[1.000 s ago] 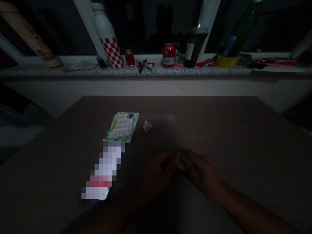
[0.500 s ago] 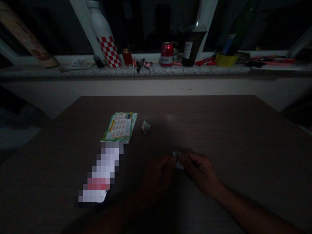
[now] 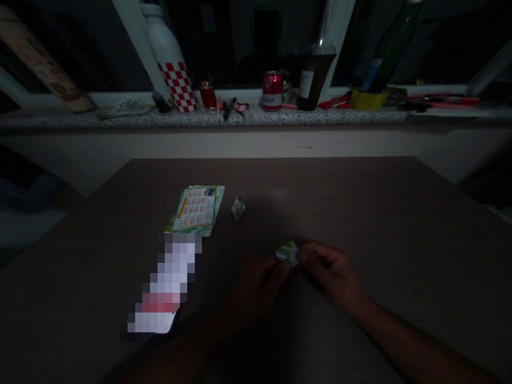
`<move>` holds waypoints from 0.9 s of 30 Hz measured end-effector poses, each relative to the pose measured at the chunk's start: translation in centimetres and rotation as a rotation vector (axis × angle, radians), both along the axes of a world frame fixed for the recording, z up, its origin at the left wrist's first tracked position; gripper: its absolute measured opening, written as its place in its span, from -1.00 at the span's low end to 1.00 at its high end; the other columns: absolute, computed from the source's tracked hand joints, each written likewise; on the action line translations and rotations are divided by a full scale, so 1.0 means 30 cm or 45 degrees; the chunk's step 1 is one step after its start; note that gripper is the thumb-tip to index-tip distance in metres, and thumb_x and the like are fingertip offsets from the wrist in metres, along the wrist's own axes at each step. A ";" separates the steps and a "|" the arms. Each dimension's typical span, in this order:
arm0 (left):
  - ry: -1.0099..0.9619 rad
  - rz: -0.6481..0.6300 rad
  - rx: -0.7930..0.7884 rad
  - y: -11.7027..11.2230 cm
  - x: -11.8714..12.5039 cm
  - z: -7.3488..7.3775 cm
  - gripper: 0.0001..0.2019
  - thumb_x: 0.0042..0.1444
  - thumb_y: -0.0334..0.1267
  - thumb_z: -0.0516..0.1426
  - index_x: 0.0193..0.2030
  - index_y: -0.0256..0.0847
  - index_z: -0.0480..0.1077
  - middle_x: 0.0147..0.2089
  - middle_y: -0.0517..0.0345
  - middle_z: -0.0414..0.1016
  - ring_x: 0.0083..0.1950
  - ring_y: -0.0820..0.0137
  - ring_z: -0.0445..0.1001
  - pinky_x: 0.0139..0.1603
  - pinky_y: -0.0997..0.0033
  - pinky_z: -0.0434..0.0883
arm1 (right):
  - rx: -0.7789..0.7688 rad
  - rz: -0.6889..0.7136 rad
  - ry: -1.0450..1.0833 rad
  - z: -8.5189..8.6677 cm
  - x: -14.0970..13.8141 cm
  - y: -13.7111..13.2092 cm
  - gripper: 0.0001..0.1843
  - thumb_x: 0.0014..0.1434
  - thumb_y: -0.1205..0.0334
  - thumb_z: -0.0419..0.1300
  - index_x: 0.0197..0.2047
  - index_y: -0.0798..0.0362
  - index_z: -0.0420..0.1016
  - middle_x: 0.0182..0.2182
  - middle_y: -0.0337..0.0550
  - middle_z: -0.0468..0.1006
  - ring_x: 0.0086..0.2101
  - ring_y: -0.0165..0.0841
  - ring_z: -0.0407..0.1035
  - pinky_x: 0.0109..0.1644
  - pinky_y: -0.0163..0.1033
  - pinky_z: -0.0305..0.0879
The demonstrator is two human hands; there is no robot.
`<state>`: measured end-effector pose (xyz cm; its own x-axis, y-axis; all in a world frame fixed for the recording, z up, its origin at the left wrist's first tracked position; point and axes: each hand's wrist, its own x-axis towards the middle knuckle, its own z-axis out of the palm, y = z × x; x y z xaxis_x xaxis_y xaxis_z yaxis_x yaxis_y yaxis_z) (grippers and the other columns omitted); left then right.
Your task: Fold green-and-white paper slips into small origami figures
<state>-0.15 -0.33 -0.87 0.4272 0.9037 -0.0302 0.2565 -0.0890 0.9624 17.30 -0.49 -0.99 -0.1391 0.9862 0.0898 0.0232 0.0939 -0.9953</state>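
Note:
A small folded piece of printed paper [image 3: 287, 252], green and white, is pinched between my two hands above the table. My left hand [image 3: 260, 280] holds its lower left side, thumb on top, and lies in deep shadow. At the paper's right edge, the fingertips of my right hand [image 3: 328, 266] close on it. Another small folded paper shape [image 3: 238, 207] stands by itself on the table beyond my left hand. To its left lies a stack of printed paper sheets [image 3: 196, 209] in green and white.
A lit phone [image 3: 168, 288] with a blurred-out screen lies left of my hands on the brown table [image 3: 360, 197]. Along the stone windowsill behind stand a checkered bottle [image 3: 180, 88], a red can [image 3: 272, 92], a dark cup [image 3: 313, 82] and a green bottle [image 3: 394, 50].
The folded paper has turned and more of its printed face shows above my fingers. My right hand has shifted slightly upward. The phone, stack and standing paper shape stay in place.

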 end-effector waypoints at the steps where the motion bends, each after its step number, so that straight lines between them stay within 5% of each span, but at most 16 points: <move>1: 0.010 0.004 -0.002 0.000 -0.001 0.000 -0.63 0.25 -0.04 0.01 -0.43 -0.27 0.39 -0.50 0.20 0.37 -0.45 0.45 0.32 -0.44 0.49 0.20 | 0.009 -0.009 -0.014 -0.002 0.001 0.000 -0.71 0.18 0.05 0.17 -0.46 0.07 0.46 -0.60 -0.26 0.42 -0.56 -0.43 0.29 -0.47 -0.34 0.23; 5: -0.073 0.147 -0.030 0.008 -0.002 0.009 -0.78 0.17 -0.11 0.12 -0.23 -0.24 0.41 -0.35 0.18 0.45 -0.32 0.40 0.40 -0.32 0.48 0.30 | 0.094 -0.007 -0.138 -0.016 0.003 -0.004 -0.74 0.19 0.12 0.17 -0.47 0.07 0.46 -0.61 -0.28 0.38 -0.57 -0.45 0.26 -0.48 -0.35 0.21; 13: -0.092 0.191 -0.026 0.009 0.003 0.009 -0.80 0.19 -0.16 0.09 -0.33 -0.25 0.40 -0.41 0.21 0.40 -0.34 0.43 0.35 -0.31 0.48 0.29 | 0.169 0.053 -0.198 -0.018 0.000 -0.004 -0.81 0.21 0.20 0.16 -0.39 0.07 0.51 -0.50 -0.20 0.53 -0.47 -0.41 0.39 -0.37 -0.33 0.31; 19: 0.071 0.203 0.099 0.003 0.008 -0.005 -0.67 0.25 -0.12 0.00 -0.49 -0.23 0.25 -0.53 0.30 0.18 -0.47 0.49 0.19 -0.44 0.50 0.14 | 0.109 0.148 -0.187 -0.014 -0.004 -0.009 -0.74 0.25 0.16 0.11 -0.42 0.09 0.47 -0.56 -0.26 0.41 -0.51 -0.45 0.28 -0.44 -0.36 0.21; 27: -0.037 0.155 0.111 -0.008 0.024 0.000 -0.66 0.27 -0.13 -0.03 -0.50 -0.23 0.22 -0.53 0.30 0.15 -0.48 0.51 0.13 -0.47 0.51 0.11 | 0.042 0.283 -0.127 -0.010 -0.020 -0.022 -0.65 0.28 0.09 0.06 -0.47 0.10 0.38 -0.58 -0.31 0.26 -0.54 -0.49 0.14 -0.46 -0.37 0.11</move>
